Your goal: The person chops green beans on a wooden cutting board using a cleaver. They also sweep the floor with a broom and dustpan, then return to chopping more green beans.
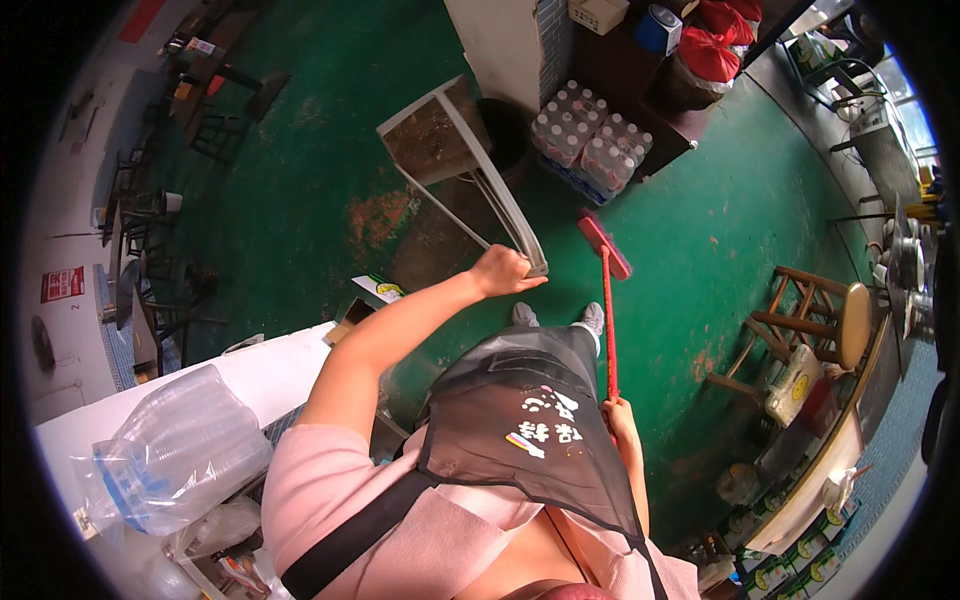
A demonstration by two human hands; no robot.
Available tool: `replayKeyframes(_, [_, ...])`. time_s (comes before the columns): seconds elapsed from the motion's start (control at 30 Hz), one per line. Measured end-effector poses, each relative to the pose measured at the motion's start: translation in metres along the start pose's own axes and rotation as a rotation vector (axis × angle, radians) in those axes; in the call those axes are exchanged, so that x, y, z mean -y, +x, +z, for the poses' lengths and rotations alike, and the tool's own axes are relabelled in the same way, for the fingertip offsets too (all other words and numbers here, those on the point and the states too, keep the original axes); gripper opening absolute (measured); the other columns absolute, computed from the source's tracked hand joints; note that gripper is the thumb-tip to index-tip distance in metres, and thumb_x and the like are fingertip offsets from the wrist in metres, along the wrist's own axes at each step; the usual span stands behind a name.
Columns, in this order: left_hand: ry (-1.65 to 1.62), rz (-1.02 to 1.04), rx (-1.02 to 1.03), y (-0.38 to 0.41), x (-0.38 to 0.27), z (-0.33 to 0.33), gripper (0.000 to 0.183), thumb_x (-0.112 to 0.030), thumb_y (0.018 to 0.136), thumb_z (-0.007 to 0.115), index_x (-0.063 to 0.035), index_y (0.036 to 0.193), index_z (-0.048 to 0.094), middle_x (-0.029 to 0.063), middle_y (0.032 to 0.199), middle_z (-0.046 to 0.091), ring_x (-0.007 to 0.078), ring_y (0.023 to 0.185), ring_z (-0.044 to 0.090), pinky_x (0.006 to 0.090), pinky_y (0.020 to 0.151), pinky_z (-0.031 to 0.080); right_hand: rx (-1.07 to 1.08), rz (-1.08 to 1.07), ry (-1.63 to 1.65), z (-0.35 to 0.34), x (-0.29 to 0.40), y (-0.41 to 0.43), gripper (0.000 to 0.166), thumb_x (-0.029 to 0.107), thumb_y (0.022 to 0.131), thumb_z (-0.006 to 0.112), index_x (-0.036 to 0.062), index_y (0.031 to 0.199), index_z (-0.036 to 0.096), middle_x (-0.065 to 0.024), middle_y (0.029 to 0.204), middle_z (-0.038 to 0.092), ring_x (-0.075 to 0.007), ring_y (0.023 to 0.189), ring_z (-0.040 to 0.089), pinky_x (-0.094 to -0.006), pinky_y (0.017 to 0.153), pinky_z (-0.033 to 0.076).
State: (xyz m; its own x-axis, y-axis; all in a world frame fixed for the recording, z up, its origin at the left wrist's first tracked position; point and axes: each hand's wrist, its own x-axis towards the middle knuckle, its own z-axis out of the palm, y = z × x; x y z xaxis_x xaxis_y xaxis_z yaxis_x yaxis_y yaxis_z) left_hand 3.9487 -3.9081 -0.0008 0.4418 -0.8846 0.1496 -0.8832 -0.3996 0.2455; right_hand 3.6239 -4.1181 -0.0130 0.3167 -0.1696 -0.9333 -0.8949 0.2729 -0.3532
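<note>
My left hand grips the end of a pale metal-framed piece, whose far part has a dirty brown panel and stands out over the green floor. What this piece is, I cannot tell. Low at my right side, my right hand is closed around the red handle of a broom. The broom's pink head rests on the floor ahead of my right shoe. A dark apron covers my front, and both my shoes show beyond it.
Shrink-wrapped bottles stand by a dark cabinet, near a dark round bin. Wooden stools are at the right. A white counter with bagged clear plastic containers lies at the left. Tables and stools line the far left.
</note>
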Motion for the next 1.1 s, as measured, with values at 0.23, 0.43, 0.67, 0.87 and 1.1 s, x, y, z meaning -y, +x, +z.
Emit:
replayKeyframes(0.23, [-0.040,0.150,0.589,0.020,0.030,0.080,0.046,-0.049,0.075,0.058,-0.0047,0.065,0.062,0.0146,0.065,0.062,0.0324,0.065,0.062,0.0413,0.057,0.050,0.008,0.051,0.032,0.003,-0.013,-0.020,0.013,0.012,0.076,0.051,0.0107,0.066,0.045,0.0015,0.050,0.043,-0.0088,0.036,0.036,-0.0239,0.033,0.026])
replayKeyframes(0.43, [-0.029,0.192,0.672,0.022,0.037,0.103,0.045,-0.048,0.075,0.059,-0.0036,0.067,0.062,0.0158,0.066,0.062,0.0336,0.066,0.062,0.0415,0.058,0.050,0.010,0.032,0.110,0.008,-0.031,-0.022,0.010,0.011,0.076,0.052,0.0109,0.069,0.045,0.0015,0.050,0.042,-0.0087,0.036,0.037,-0.0237,0.032,0.026])
replayKeyframes(0.67, [0.055,0.235,1.072,0.021,0.005,0.086,0.032,-0.038,0.074,0.066,-0.0074,0.081,0.067,0.0110,0.081,0.066,0.0294,0.081,0.063,0.0396,0.068,0.052,0.031,-0.013,0.184,0.009,-0.037,-0.002,0.010,0.006,0.076,0.050,0.0088,0.070,0.043,-0.0004,0.048,0.040,-0.0116,0.036,0.039,-0.0256,0.032,0.028])
replayKeyframes(0.87, [0.086,0.236,1.083,0.006,0.038,0.102,0.031,-0.040,0.073,0.065,-0.0101,0.084,0.067,0.0088,0.082,0.066,0.0280,0.081,0.064,0.0404,0.066,0.052,0.034,-0.030,0.174,0.004,-0.018,0.011,0.012,0.003,0.076,0.050,0.0080,0.070,0.041,-0.0016,0.048,0.040,-0.0133,0.035,0.040,-0.0268,0.031,0.029])
replayKeyframes(1.1, [-0.015,0.264,0.693,0.032,0.075,0.035,0.052,-0.053,0.069,0.062,-0.0014,0.060,0.061,0.0174,0.062,0.060,0.0350,0.061,0.060,0.0410,0.055,0.050,0.052,-0.057,0.030,-0.001,-0.002,0.012,0.007,0.003,0.076,0.049,0.0063,0.076,0.043,-0.0028,0.050,0.044,-0.0138,0.038,0.043,-0.0286,0.034,0.034])
